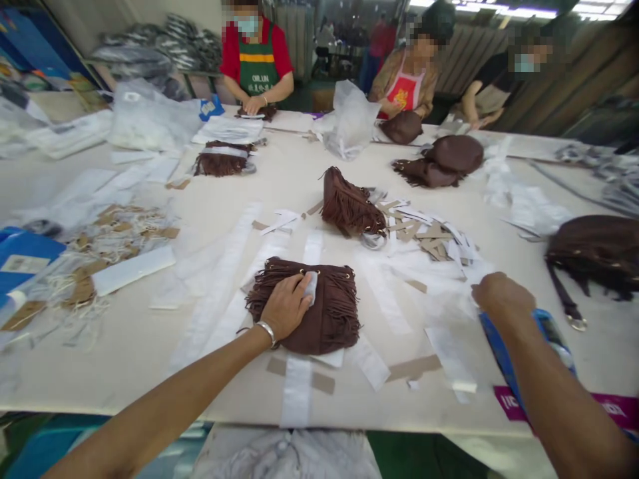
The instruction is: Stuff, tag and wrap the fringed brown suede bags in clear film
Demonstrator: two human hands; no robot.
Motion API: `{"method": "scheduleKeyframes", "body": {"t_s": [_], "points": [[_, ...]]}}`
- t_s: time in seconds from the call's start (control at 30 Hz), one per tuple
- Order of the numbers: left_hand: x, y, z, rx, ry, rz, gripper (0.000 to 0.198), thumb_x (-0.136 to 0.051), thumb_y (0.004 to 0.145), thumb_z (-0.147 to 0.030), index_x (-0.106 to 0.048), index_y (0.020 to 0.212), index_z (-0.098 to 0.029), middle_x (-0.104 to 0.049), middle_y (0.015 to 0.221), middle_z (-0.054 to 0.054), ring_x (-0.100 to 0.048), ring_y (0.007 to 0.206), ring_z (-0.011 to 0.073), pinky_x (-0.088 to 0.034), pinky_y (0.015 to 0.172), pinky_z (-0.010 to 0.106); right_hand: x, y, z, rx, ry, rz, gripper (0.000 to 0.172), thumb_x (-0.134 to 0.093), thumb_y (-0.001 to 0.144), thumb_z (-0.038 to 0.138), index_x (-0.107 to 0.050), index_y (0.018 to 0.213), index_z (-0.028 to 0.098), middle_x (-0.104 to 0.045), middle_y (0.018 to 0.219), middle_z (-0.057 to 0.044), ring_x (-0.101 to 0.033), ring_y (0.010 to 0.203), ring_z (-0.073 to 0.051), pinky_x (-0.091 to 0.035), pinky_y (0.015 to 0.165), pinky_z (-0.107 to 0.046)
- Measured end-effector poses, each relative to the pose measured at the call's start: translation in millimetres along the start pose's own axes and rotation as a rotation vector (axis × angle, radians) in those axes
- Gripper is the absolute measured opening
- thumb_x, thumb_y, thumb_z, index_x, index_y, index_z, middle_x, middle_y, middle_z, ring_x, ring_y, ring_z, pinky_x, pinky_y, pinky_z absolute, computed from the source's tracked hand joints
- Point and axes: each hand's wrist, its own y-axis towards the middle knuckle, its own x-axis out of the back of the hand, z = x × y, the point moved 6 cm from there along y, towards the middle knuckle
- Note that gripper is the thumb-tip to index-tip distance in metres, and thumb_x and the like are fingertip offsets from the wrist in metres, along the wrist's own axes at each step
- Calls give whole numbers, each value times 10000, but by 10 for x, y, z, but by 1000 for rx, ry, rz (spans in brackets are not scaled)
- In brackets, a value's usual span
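A dark brown fringed bag (332, 326) lies flat before me, with small metal eyelets along its top edge. My left hand (287, 306) rests on it, fingers bent and pressed to a small whitish wrapped piece (311, 287) near the eyelets. Under the bag, white paper strips (297, 392) stick out toward me. Off to the right, my right hand (504, 296) is curled like a fist above the table, beside a blue package (554, 336). What its fingers hold, if anything, is hidden.
Another fringed bag (349, 203) sits beyond, beside a pile of card strips (434, 239). Tags with strings (120, 233) lie left; a large brown bag (596, 256) is right. Clear plastic (349, 120) and several co-workers, one in a green apron (257, 63), are across the table.
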Motion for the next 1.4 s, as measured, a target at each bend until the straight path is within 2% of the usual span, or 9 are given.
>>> {"method": "scheduleKeyframes", "body": {"t_s": [0.1,0.2,0.37,0.43,0.53,0.63,0.73,0.97,1.4], "points": [[4,-11,22,9,-9,-12,488,-404,971,-345,-376,1429,-181,-472,1338,141,-450,1226,275,-359,1054,452,201,-587,718,2,-125,118,353,-474,901,494,-657,917,192,-578,586,-95,-564,575,-246,-339,562,-349],[12,-33,31,11,-17,-39,482,-422,961,-341,-392,1417,-188,-399,1419,136,-412,1276,277,-334,1078,445,144,-1493,1694,80,393,426,284,-520,883,504,-624,878,240,-612,624,-16,-538,541,-162,-349,553,-273],[29,-67,7,-10,18,-49,485,-419,959,-341,-382,1418,-188,-389,1430,134,-426,1261,267,-346,1058,423,-406,-2648,2532,-455,1348,854,388,-485,882,585,-417,731,234,-361,451,96,-254,385,-82,-287,425,-218],[42,-75,-3,-14,49,-53,478,-413,962,-350,-393,1407,-179,-423,1400,138,-446,1235,265,-355,1041,418,-532,-2802,2614,-410,1302,846,399,-379,933,576,-393,719,240,-330,436,96,-252,373,-92,-303,424,-231],[56,-86,-11,-19,72,-69,469,-408,963,-359,-407,1394,-177,-448,1374,140,-465,1208,262,-363,1023,411,-470,-2852,2706,73,856,654,384,-361,974,495,-490,738,219,-528,551,7,-501,527,-154,-407,561,-282],[54,-100,-8,-20,84,-79,469,-410,961,-357,-406,1395,-177,-452,1371,137,-469,1200,260,-359,1020,405,-340,-3001,2888,633,481,418,281,-435,975,396,-602,1057,187,-666,1024,-113,-595,947,-254,-445,806,-375],[50,-112,-2,-16,88,-83,472,-416,958,-359,-407,1393,-175,-469,1352,132,-476,1187,260,-358,1016,401,-399,-3159,2950,862,288,283,373,-504,949,361,-537,1259,157,-574,1292,-162,-524,1150,-305,-430,901,-422],[60,-127,-4,-14,92,-87,467,-393,965,-355,-407,1394,-171,-486,1329,136,-478,1195,252,-352,1024,388,-497,-3228,2939,745,368,296,94,-546,926,248,-626,941,202,-615,1197,-90,-538,1107,-260,-435,913,-405],[56,-126,19,-9,57,-69,476,-386,967,-365,-397,1394,-153,-498,1315,154,-472,1194,257,-342,1032,408,-433,-2844,2933,504,671,571,204,-394,986,274,-583,939,214,-629,911,-39,-575,886,-186,-426,804,-299]]}}
